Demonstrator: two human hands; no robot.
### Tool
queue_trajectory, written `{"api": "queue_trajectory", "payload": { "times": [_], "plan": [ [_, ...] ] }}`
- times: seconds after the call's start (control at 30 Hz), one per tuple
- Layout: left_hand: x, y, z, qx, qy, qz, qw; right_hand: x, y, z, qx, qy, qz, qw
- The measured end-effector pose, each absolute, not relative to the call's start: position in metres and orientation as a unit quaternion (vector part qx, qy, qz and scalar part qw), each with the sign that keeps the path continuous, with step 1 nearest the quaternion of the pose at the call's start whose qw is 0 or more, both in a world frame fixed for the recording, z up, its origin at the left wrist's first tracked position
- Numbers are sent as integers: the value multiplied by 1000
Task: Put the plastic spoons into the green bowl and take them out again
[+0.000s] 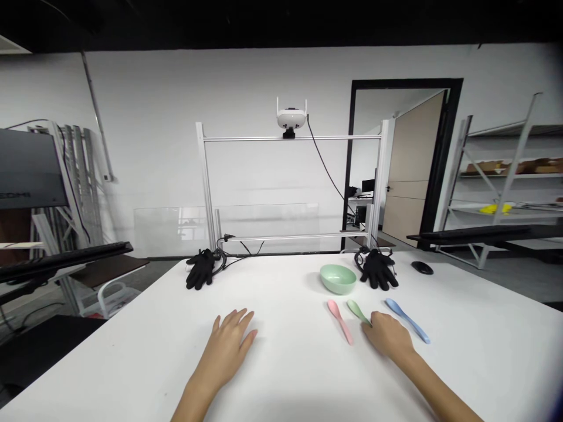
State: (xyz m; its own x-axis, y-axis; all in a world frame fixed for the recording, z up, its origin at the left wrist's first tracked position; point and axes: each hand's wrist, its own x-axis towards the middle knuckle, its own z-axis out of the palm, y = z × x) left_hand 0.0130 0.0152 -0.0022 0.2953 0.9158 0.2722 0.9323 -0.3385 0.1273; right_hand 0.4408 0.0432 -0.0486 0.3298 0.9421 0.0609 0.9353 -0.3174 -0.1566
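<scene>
My right hand [387,335] is closed around the handle of a green spoon [357,310], whose bowl points away from me on the table. To its left lies a pink spoon [339,321], and on its right side a blue spoon [408,320]. A light green bowl [338,278] stands upright just beyond the spoons. My left hand [229,341] rests on or just over the white tabletop, palm down with fingers spread, holding nothing.
On the white table [281,375], a black glove [201,268] with cables lies at the back left, another black glove [377,268] right of the bowl. A black mouse [422,268] sits further right. A metal frame [290,237] spans the back edge, carrying a white camera device [291,119].
</scene>
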Motion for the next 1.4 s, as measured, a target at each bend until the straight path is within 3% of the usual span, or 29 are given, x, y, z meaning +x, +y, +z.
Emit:
{"api": "queue_trajectory", "payload": {
  "times": [0.67, 1.4],
  "plan": [
    [13, 16, 4, -801, -581, -142, 31, 446, 34, -9, -734, -644, -69, 205],
    [12, 16, 8, -796, -588, -143, 36, 470, 43, -25, -735, -647, -62, 194]
  ]
}}
